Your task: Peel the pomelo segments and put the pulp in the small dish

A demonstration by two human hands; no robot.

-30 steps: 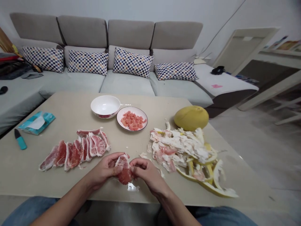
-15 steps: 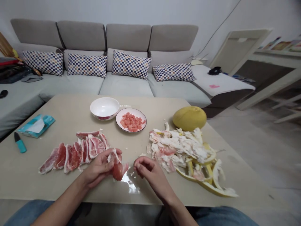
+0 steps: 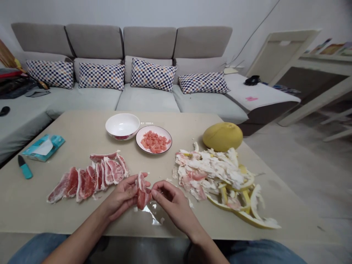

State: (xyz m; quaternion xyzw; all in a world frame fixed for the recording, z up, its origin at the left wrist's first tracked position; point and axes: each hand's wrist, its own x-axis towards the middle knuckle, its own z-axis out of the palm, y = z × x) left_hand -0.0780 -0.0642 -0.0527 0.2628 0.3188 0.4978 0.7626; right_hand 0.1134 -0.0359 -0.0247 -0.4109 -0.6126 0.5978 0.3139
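My left hand is closed around a pomelo segment, its pink flesh partly bared and pale membrane along the top. Thumb and forefinger of my right hand pinch at the segment's right edge; whatever bit lies between the fingertips is too small to make out. Left of my hands lies a row of pomelo segments with membrane on them. Beyond them, a dark-rimmed plate carries small pieces of pink flesh. A heap of white membrane and peel lies to the right of my right hand.
A white bowl stands beside the plate. One whole yellow pomelo sits behind the peel heap. At the table's left are a tissue pack and a teal-handled knife. A grey sofa borders the far side.
My right hand has moved left, up to the segment, and its fingers now pinch at the edge. The left hand has shifted slightly right and turned the segment more upright.
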